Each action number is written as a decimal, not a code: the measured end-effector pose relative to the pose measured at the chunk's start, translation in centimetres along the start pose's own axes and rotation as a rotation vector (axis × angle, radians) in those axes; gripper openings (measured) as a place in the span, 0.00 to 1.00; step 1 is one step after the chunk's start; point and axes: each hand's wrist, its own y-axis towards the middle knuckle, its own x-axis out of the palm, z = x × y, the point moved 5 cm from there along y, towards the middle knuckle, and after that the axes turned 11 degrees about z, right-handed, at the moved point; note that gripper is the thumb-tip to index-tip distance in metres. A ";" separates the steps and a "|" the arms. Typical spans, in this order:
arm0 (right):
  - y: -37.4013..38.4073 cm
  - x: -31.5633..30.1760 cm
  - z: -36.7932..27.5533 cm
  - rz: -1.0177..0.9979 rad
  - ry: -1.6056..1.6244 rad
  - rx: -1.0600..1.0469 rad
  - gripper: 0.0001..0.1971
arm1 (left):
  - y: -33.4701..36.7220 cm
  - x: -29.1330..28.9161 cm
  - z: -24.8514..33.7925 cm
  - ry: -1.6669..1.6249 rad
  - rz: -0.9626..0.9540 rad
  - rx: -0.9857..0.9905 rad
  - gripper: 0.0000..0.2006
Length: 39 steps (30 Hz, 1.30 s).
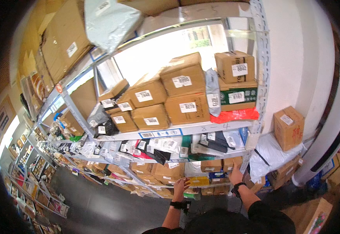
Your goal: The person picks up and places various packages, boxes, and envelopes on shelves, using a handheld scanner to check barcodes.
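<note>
My left hand (181, 185) is raised in front of the lower shelves, fingers partly spread and slightly bent, with nothing visible in it. Nearest to it are a yellow parcel (199, 181) and a brown cardboard box (166, 171) with white labels. My right hand (236, 176) reaches up to the right end of the same lower shelf, by a small brown box (229, 163). Its fingers blend into the cardboard, so whether they grip the box is unclear. Both wrists wear black bands.
Labelled boxes (186, 108) fill the upper shelf, with a red bag (234, 115) at its right end. Flat mailing bags (158, 146) line the shelf below. Right of the metal post stand a white sack (269, 156) and a carton (289, 128). Grey floor (92, 199) lies left.
</note>
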 end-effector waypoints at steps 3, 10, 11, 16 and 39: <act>-0.8 3.0 2.2 0.174 0.112 -0.061 0.39 | -1.1 -4.0 1.1 -0.055 0.008 -0.008 0.11; -5.2 5.8 -1.6 0.365 0.479 0.327 0.39 | -5.4 -16.0 4.2 -0.100 0.231 0.020 0.13; -7.2 5.9 -3.9 0.473 0.575 0.328 0.37 | -5.4 -18.3 4.2 -0.098 0.247 0.025 0.13; -13.2 17.5 -7.8 0.471 0.754 0.078 0.26 | -6.3 -28.2 5.4 -0.265 0.334 0.060 0.09; -31.9 37.9 -43.6 -0.618 0.935 -0.195 0.13 | -15.5 -66.7 6.0 -0.412 0.923 0.136 0.10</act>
